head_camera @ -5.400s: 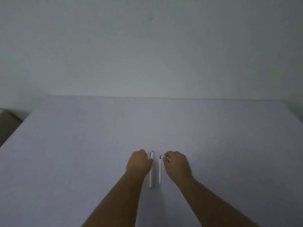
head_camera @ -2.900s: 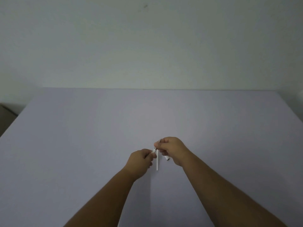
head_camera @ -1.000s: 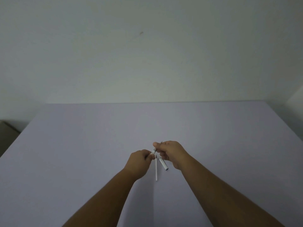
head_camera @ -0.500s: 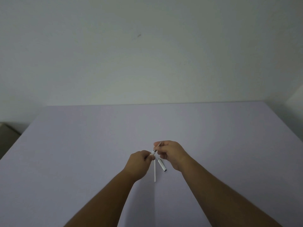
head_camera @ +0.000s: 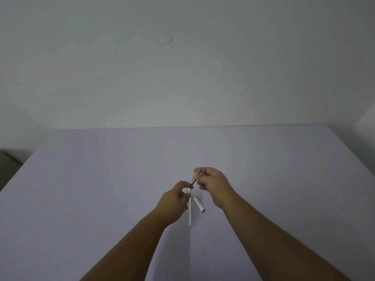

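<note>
A white pen is in pieces over a pale lilac table (head_camera: 101,189). My left hand (head_camera: 174,201) grips the white pen barrel (head_camera: 189,190), most of it hidden in the fist. My right hand (head_camera: 213,183) pinches the pen's thin metal front section (head_camera: 195,177), which runs slanted from my fingertips down to the barrel's mouth. Below the hands a thin white refill (head_camera: 190,212) lies on the table, pointing toward me. Just right of it a white cap (head_camera: 198,203) with a dark end lies at a slant.
The table runs back to a plain pale wall (head_camera: 182,67). At the far left edge a dark brown object (head_camera: 8,165) sits beyond the table. A light-coloured corner (head_camera: 365,118) shows at the far right.
Earlier both hands rested on the table beside the pen and refill. Since then they lifted the pen and the cap came to lie on the table. In the last second the hands barely moved.
</note>
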`<state>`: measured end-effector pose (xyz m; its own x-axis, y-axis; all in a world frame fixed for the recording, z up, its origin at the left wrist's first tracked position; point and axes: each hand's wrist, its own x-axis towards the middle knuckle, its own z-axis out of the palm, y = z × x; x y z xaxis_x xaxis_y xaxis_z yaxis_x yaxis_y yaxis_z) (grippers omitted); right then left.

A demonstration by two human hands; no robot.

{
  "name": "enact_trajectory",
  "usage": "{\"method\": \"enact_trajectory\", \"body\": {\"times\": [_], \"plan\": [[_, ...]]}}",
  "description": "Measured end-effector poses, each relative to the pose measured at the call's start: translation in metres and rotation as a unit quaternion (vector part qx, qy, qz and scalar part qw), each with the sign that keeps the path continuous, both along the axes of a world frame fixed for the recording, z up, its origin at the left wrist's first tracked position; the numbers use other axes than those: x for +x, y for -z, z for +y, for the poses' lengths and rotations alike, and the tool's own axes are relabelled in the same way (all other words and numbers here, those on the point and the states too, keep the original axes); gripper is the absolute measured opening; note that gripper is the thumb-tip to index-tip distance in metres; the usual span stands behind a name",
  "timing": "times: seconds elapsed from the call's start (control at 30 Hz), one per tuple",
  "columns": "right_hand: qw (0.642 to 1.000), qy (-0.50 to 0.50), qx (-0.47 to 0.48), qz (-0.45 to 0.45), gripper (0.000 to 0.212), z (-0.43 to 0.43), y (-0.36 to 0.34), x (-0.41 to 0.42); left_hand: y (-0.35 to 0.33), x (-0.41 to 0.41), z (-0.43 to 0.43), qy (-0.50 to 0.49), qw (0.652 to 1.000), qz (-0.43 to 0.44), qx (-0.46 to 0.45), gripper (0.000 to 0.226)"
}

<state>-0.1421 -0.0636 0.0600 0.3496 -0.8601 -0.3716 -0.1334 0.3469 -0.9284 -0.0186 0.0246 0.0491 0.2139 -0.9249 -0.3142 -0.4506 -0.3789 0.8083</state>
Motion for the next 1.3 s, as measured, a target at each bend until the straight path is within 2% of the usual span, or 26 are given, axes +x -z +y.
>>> {"method": "enact_trajectory", "body": {"times": [0.1, 0.17, 0.23, 0.3, 0.33, 0.43, 0.53, 0.73, 1.03, 1.1, 1.13, 1.2, 1.27, 1.3], "plan": [[0.991, 0.130, -0.019, 0.004, 0.009, -0.013, 0.002, 0.001, 0.007, 0.003, 0.001, -0.004, 1.000, 0.005, 0.015, 0.015], [0.987, 0.150, -0.031, 0.048, 0.007, -0.021, 0.011, -0.004, 0.016, 0.006, 0.004, -0.012, 0.999, 0.007, 0.030, 0.015], [0.986, 0.067, -0.041, 0.146, 0.007, -0.023, 0.026, -0.007, 0.024, 0.009, 0.007, -0.025, 0.999, 0.014, 0.042, 0.014], [0.957, -0.061, -0.065, 0.278, 0.014, -0.017, 0.049, -0.006, 0.033, 0.010, 0.010, -0.035, 0.998, 0.020, 0.055, 0.014], [0.936, -0.094, -0.083, 0.329, 0.019, -0.013, 0.059, -0.006, 0.036, 0.010, 0.011, -0.037, 0.997, 0.022, 0.059, 0.015], [0.900, -0.105, -0.110, 0.408, 0.019, -0.004, 0.082, -0.006, 0.044, 0.011, 0.010, -0.044, 0.996, 0.031, 0.066, 0.015], [0.881, -0.123, -0.128, 0.439, 0.015, -0.003, 0.091, -0.008, 0.051, 0.011, 0.010, -0.039, 0.997, 0.028, 0.066, 0.014], [0.899, -0.102, -0.139, 0.403, 0.019, -0.002, 0.096, -0.013, 0.061, 0.010, 0.009, -0.034, 0.996, 0.021, 0.075, 0.014], [0.904, -0.099, -0.136, 0.393, 0.022, 0.003, 0.095, -0.015, 0.062, 0.008, 0.009, -0.025, 0.996, 0.019, 0.081, 0.014], [0.909, -0.070, -0.141, 0.385, 0.022, 0.002, 0.089, -0.014, 0.061, 0.008, 0.009, -0.024, 0.996, 0.021, 0.081, 0.014], [0.918, -0.047, -0.141, 0.368, 0.022, 0.002, 0.084, -0.013, 0.061, 0.008, 0.008, -0.024, 0.996, 0.023, 0.079, 0.014], [0.956, -0.020, -0.091, 0.277, 0.017, 0.000, 0.072, -0.011, 0.059, 0.006, 0.006, -0.025, 0.997, 0.028, 0.074, 0.013], [0.985, -0.047, -0.004, 0.164, 0.012, 0.000, 0.059, -0.006, 0.057, 0.002, 0.002, -0.023, 0.997, 0.035, 0.069, 0.013], [0.987, -0.076, 0.013, 0.144, 0.010, -0.001, 0.055, -0.004, 0.056, -0.001, 0.000, -0.022, 0.997, 0.039, 0.066, 0.013]]}}
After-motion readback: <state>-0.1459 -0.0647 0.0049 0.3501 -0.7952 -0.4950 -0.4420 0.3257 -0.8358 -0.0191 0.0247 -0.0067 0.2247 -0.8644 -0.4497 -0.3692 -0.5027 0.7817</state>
